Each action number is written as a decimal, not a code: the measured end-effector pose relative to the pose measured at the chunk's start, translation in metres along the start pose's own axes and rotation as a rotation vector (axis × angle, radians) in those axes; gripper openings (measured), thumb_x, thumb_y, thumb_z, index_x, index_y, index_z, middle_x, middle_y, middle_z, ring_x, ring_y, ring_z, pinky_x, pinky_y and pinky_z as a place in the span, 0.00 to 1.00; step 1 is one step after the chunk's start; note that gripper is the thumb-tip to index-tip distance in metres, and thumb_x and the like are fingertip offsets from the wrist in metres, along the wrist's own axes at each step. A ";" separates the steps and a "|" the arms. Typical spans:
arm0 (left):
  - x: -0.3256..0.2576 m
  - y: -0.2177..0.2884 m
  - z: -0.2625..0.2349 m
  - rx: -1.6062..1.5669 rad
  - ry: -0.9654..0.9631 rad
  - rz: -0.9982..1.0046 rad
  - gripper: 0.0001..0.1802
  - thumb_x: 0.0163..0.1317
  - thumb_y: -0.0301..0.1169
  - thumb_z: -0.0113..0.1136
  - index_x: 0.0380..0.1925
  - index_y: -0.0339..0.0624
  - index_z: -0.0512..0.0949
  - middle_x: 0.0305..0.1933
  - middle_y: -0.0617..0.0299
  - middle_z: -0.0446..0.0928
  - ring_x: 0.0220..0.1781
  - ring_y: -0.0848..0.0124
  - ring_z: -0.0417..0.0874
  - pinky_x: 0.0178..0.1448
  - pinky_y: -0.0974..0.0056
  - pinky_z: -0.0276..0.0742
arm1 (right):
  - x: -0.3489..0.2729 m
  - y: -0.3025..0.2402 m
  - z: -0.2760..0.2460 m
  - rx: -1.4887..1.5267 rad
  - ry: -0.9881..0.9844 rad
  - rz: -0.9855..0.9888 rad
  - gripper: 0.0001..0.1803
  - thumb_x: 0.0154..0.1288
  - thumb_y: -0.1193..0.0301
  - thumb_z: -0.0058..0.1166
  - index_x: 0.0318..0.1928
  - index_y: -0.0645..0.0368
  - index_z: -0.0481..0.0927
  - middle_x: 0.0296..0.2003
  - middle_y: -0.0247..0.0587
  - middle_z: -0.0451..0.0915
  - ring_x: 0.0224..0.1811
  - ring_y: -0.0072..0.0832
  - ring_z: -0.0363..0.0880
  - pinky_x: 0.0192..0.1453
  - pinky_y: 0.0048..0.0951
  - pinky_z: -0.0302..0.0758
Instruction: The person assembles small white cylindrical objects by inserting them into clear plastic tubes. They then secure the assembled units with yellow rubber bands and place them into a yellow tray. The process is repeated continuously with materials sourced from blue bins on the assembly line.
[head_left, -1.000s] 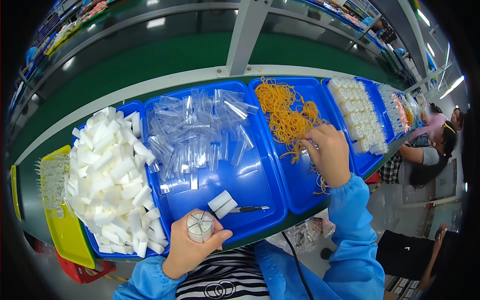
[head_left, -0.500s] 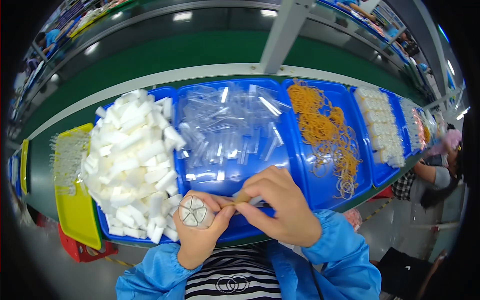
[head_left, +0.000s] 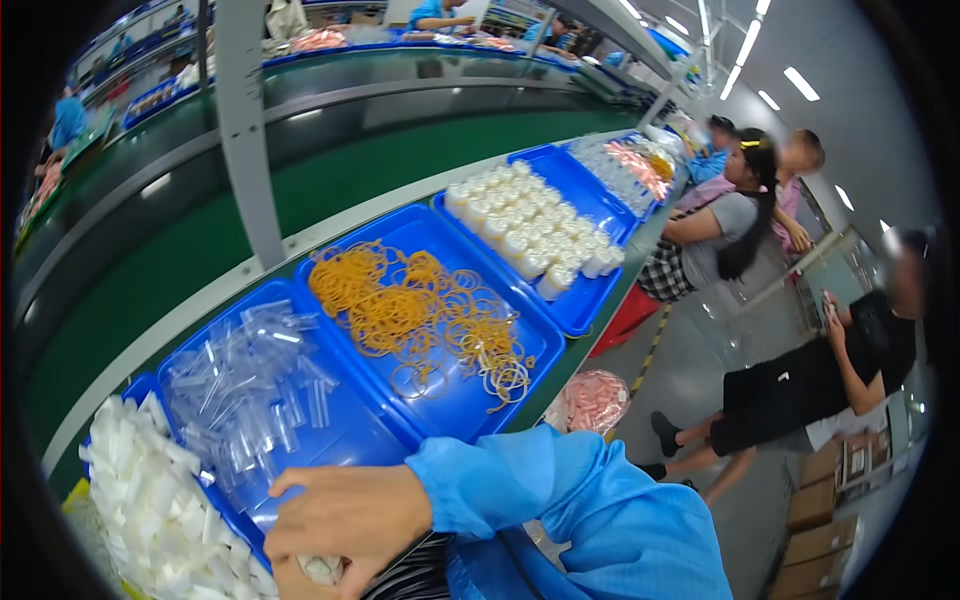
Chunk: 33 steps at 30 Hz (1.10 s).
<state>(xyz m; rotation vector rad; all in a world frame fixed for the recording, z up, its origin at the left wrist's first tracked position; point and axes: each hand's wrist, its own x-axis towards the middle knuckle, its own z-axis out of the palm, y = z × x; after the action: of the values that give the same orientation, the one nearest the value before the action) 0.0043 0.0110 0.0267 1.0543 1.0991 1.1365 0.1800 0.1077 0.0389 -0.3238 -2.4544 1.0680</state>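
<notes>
The right hand (head_left: 345,512) has moved over the rounded, off-white bundle (head_left: 320,569), now at the head view's lower edge; its fingers curve about it (grip unconfirmed). Blue plastic trays (head_left: 350,410) of white foam blocks (head_left: 150,490), clear plastic strips (head_left: 245,375) and orange rubber loops (head_left: 370,305) stand side by side on the green worktop (head_left: 580,352), presumably sorted by kind within reach. The left hand (head_left: 293,582) is mostly covered and cut off; its hold cannot be determined.
</notes>
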 end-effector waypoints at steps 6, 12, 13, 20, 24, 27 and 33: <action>0.001 -0.003 -0.009 0.057 0.080 -0.036 0.08 0.68 0.32 0.56 0.30 0.42 0.72 0.22 0.69 0.65 0.22 0.77 0.63 0.26 0.72 0.63 | -0.039 0.027 -0.006 -0.044 0.174 0.049 0.26 0.67 0.45 0.54 0.40 0.58 0.79 0.32 0.42 0.80 0.35 0.36 0.79 0.56 0.40 0.68; 0.007 -0.011 0.004 -0.179 0.365 0.194 0.11 0.69 0.34 0.54 0.29 0.42 0.71 0.22 0.67 0.63 0.23 0.75 0.64 0.27 0.72 0.62 | -0.022 -0.023 0.011 1.410 0.541 0.106 0.42 0.78 0.40 0.18 0.43 0.64 0.79 0.31 0.37 0.82 0.32 0.28 0.79 0.45 0.31 0.73; 0.005 -0.014 0.007 -0.069 0.394 0.306 0.10 0.68 0.34 0.55 0.30 0.41 0.72 0.23 0.66 0.65 0.25 0.74 0.66 0.28 0.71 0.64 | -0.013 -0.032 0.012 1.486 0.683 0.175 0.42 0.77 0.39 0.20 0.45 0.63 0.78 0.32 0.37 0.82 0.33 0.28 0.79 0.46 0.31 0.73; -0.005 -0.026 0.005 0.363 0.050 0.614 0.18 0.59 0.28 0.70 0.44 0.35 0.73 0.37 0.54 0.77 0.37 0.66 0.76 0.40 0.65 0.76 | 0.006 -0.006 0.025 0.261 0.523 0.241 0.26 0.65 0.60 0.58 0.57 0.63 0.72 0.51 0.49 0.78 0.49 0.33 0.80 0.55 0.33 0.73; -0.003 -0.038 -0.011 0.297 0.233 0.514 0.31 0.57 0.28 0.72 0.57 0.29 0.69 0.49 0.49 0.76 0.43 0.64 0.78 0.45 0.63 0.78 | -0.002 0.001 0.029 0.593 0.554 0.134 0.35 0.56 0.61 0.65 0.60 0.65 0.69 0.54 0.54 0.75 0.54 0.42 0.78 0.59 0.37 0.73; -0.005 0.002 0.007 0.486 0.202 0.218 0.43 0.57 0.26 0.70 0.70 0.28 0.58 0.61 0.47 0.71 0.55 0.63 0.76 0.60 0.61 0.75 | -0.011 0.008 0.046 0.212 0.512 -0.157 0.35 0.69 0.49 0.56 0.63 0.66 0.69 0.56 0.51 0.74 0.59 0.42 0.74 0.63 0.40 0.72; -0.003 -0.016 -0.009 0.657 -0.096 0.397 0.35 0.58 0.26 0.65 0.63 0.30 0.61 0.68 0.40 0.63 0.66 0.53 0.68 0.71 0.53 0.60 | -0.010 -0.013 0.053 -0.108 0.496 -0.210 0.21 0.56 0.58 0.64 0.41 0.61 0.74 0.37 0.49 0.73 0.41 0.49 0.73 0.46 0.41 0.72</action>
<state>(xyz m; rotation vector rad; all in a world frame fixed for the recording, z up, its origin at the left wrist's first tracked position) -0.0026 0.0070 0.0103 1.8854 1.2529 1.0279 0.1628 0.0621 0.0136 -0.3117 -2.0474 0.6712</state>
